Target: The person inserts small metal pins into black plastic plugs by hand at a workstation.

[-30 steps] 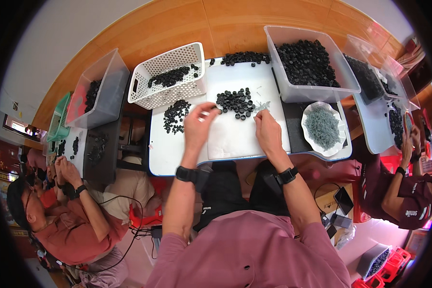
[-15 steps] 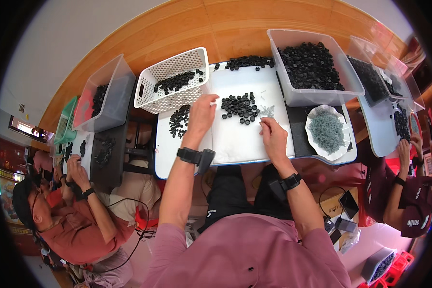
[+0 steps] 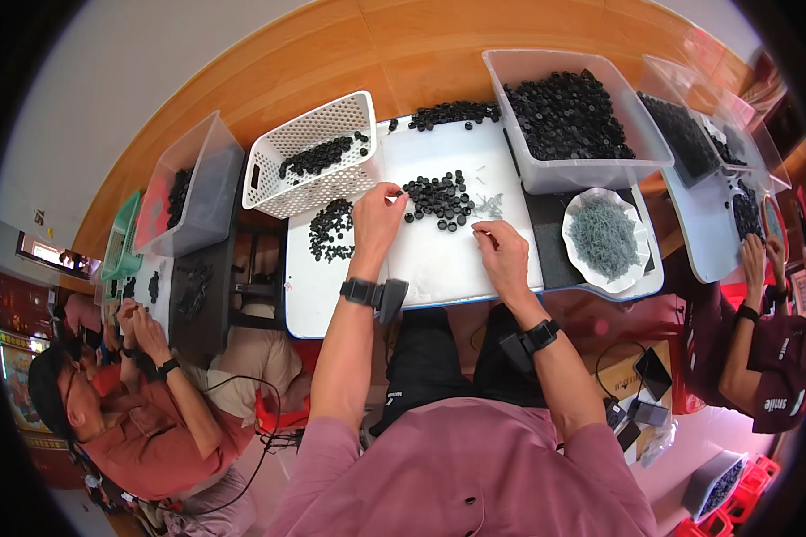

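Note:
On the white tabletop a loose pile of small round black caps (image 3: 439,199) lies between my hands. My left hand (image 3: 378,219) is at the pile's left edge, thumb and fingertips pinched together; whatever they hold is too small to make out. To the right of the caps, my right hand (image 3: 503,253) also has its fingertips closed, and their contents cannot be told. Just beyond those fingertips is a small scatter of thin pale grey-green pieces (image 3: 487,207). A second group of small black parts (image 3: 331,231) lies left of my left hand.
A white perforated basket (image 3: 313,192) stands at the back left and a clear tub of black caps (image 3: 591,174) at the back right. More caps (image 3: 454,114) line the far edge. A scalloped white dish (image 3: 639,234) holds grey-green pieces. Co-workers sit on both sides.
My left hand has shifted slightly down and its fingers have drawn together. My right hand has moved a little left. The whole view has shifted slightly leftward.

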Tool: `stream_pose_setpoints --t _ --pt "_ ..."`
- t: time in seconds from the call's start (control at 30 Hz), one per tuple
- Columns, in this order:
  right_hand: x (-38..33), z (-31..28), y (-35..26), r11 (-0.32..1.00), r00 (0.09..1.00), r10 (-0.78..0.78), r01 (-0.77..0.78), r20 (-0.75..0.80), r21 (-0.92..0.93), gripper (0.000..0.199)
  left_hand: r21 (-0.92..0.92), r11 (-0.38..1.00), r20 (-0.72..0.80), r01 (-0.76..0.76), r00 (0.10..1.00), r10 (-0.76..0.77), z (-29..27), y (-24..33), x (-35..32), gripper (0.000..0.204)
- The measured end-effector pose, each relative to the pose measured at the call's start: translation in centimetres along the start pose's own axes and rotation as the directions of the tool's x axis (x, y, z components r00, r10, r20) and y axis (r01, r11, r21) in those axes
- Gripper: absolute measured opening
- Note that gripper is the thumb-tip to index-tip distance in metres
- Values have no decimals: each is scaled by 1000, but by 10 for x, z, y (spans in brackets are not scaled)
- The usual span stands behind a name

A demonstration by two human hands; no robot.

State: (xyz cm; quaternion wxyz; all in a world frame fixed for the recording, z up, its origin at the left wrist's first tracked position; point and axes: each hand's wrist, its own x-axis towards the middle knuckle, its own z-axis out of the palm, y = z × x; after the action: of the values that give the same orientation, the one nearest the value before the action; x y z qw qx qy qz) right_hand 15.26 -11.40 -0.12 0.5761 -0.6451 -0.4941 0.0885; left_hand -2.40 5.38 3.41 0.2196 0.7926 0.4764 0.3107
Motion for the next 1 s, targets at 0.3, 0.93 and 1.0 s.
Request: stream_pose_setpoints --t 0.3,0.93,1.0 --pt "-2 -1 -3 963 992 118 -124 39 240 11 -371 929 88 -2 995 37 32 46 -79 24" --pt "0 -1 -6 996 991 37 -47 129 75 10 -418 908 84 -11 995 50 45 44 -91 23" --pt "0 -1 -6 996 991 41 -50 126 72 10 -409 912 96 -18 993 63 43 46 -91 23"
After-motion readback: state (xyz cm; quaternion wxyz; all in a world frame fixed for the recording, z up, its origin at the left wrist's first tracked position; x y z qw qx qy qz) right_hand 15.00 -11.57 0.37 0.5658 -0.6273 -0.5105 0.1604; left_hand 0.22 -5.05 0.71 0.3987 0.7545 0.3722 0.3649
